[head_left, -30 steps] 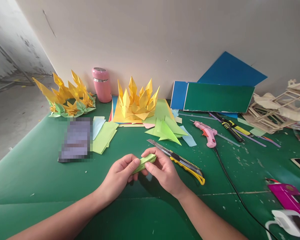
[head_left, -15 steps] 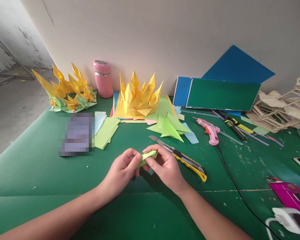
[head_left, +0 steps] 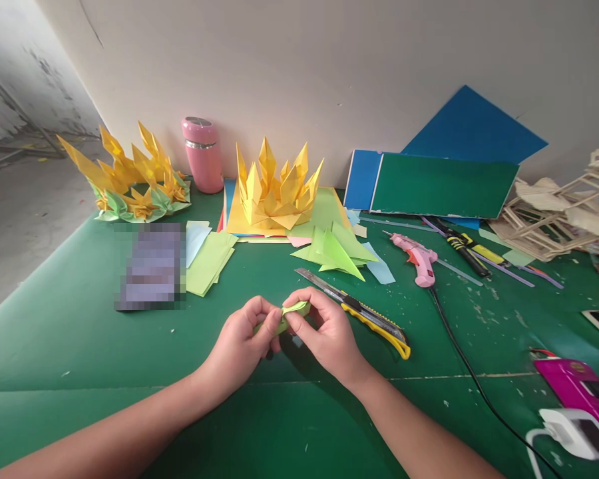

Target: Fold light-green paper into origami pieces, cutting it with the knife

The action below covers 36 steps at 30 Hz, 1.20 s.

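A small folded piece of light green paper (head_left: 296, 309) is pinched between both hands above the green table. My left hand (head_left: 247, 336) grips its left end, thumb on top. My right hand (head_left: 324, 329) pinches the right part between thumb and fingers; the fingers hide much of the paper. Just beyond my right hand lies a yellow utility knife (head_left: 364, 316) with its blade out. Folded green paper points (head_left: 332, 249) lie past the knife. A stack of green paper slips (head_left: 209, 263) rests to the left.
A yellow paper crown (head_left: 279, 196) stands at the back; another crown with green leaves (head_left: 134, 183) sits far left beside a pink thermos (head_left: 202, 156). On the right are a pink glue gun (head_left: 416, 259) with its black cord (head_left: 459, 359), and a wooden stick model (head_left: 554, 206).
Both hands still hold the green paper, with the fingers shifting slightly on it. The whole view has moved a little, so things appear slightly further left and up.
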{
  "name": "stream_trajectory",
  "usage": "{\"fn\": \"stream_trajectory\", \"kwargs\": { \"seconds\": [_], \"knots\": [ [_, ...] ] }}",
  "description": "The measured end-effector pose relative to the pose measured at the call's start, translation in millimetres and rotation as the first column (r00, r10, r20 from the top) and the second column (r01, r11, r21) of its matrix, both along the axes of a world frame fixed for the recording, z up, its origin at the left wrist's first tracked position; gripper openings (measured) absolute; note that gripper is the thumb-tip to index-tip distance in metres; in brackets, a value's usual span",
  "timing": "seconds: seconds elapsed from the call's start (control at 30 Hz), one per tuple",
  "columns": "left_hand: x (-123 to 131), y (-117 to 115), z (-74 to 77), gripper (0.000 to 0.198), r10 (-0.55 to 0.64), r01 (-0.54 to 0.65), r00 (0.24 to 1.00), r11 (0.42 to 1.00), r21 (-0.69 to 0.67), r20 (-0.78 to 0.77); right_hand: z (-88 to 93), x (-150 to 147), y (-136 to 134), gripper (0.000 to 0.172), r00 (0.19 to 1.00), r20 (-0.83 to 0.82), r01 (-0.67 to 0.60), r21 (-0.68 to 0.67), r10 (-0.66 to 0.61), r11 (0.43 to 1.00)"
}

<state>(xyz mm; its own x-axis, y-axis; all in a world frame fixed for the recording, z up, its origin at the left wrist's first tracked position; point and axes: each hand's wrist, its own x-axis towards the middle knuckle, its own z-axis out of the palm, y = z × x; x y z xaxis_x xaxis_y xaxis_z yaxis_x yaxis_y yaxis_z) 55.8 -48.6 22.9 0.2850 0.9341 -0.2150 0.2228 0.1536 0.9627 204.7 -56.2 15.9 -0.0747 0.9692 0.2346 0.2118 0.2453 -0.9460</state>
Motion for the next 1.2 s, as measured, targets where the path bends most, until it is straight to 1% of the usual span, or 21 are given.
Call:
{"fn": "stream_trajectory", "kwargs": {
  "seconds": [0.2,0.33,0.4,0.5,0.53,0.63,0.77,0.97,1.07,1.2],
  "knots": [
    [-1.9,-0.4,-0.8,0.033,-0.038,0.039,0.999,0.998,0.043,-0.007,-1.5,0.0,0.8,0.004,1.000,0.003,0.026,0.024,-0.026,0.999],
    [-2.7,-0.7,-1.0,0.032,-0.059,0.059,0.998,0.998,0.032,-0.003,-3.1,0.4,0.9,0.002,0.999,0.007,0.032,0.046,-0.033,0.998],
    [-2.6,-0.2,-1.5,0.033,-0.047,0.047,0.999,0.999,0.020,0.012,-4.0,0.9,1.3,0.008,0.999,-0.013,0.042,0.051,-0.042,0.998],
    [-2.8,1.5,-2.3,0.036,-0.002,0.002,0.999,1.000,0.005,0.054,-5.8,2.0,2.2,0.022,0.996,-0.077,0.054,0.047,-0.050,0.997],
    [-3.1,2.0,-2.5,0.037,0.014,-0.014,0.998,1.000,0.000,0.065,-6.5,2.4,2.5,0.023,0.995,-0.091,0.055,0.047,-0.050,0.997],
    [-3.9,3.1,-2.9,0.039,0.043,-0.042,0.995,0.999,-0.010,0.087,-8.7,3.2,3.0,0.020,0.995,-0.088,0.049,0.088,-0.041,0.995],
    [-4.1,3.2,-4.4,0.039,0.047,-0.047,0.996,0.999,-0.003,0.079,-9.7,4.4,3.5,0.017,0.999,-0.025,0.026,0.187,-0.021,0.982],
    [-4.4,2.0,-6.0,0.034,0.039,-0.042,0.998,0.998,0.056,0.048,-3.7,7.5,4.7,0.014,0.989,0.145,-0.002,0.282,-0.040,0.959],
    [-4.5,1.2,-4.0,0.033,0.048,-0.052,0.998,0.996,0.069,0.051,-0.9,8.1,4.6,0.013,0.976,0.208,-0.012,0.328,-0.060,0.944],
    [-4.1,1.5,-3.5,0.033,0.046,-0.050,0.996,0.997,0.054,0.082,-1.4,7.7,3.5,0.012,0.964,0.247,-0.001,0.388,-0.102,0.922]
  ]
}}
